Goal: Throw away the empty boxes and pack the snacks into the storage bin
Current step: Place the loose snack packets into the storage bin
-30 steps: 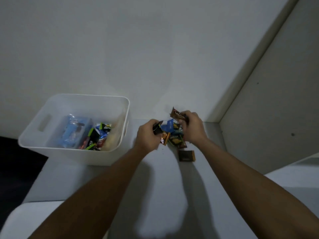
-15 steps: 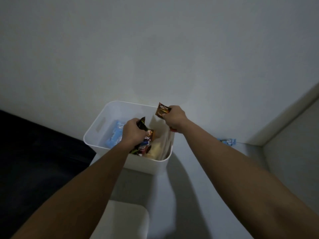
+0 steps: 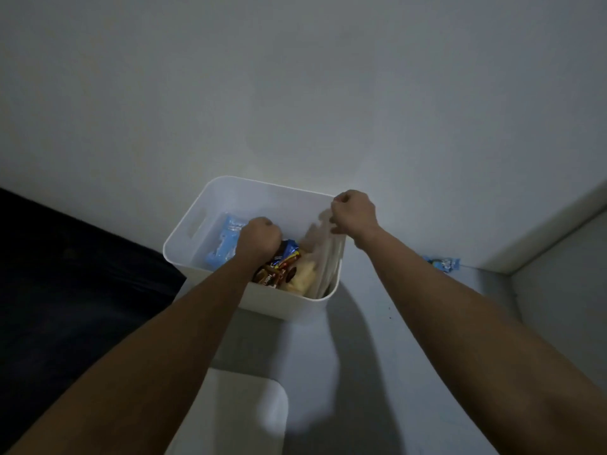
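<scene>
both hands fisted, contents hidden: left hand (image 3: 259, 239) down inside the white plastic storage bin (image 3: 262, 192) over brown and blue snack packets (image 3: 282, 264), probably dropping some. right hand (image 3: 353, 213) at its far-right rim, maybe steadying. one blue wrapped snack (image 3: 441, 263) left on the grey shelf (image 3: 410, 323).

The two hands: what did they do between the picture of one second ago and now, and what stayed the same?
Both hands carried the gathered snack packets from the table surface to the white storage bin. The left hand is now low inside it, over the brown packets. The right hand, at the bin's right rim, no longer shows its brown packet. The bin, the light blue pack inside and one blue packet by the wall stayed put.
</scene>
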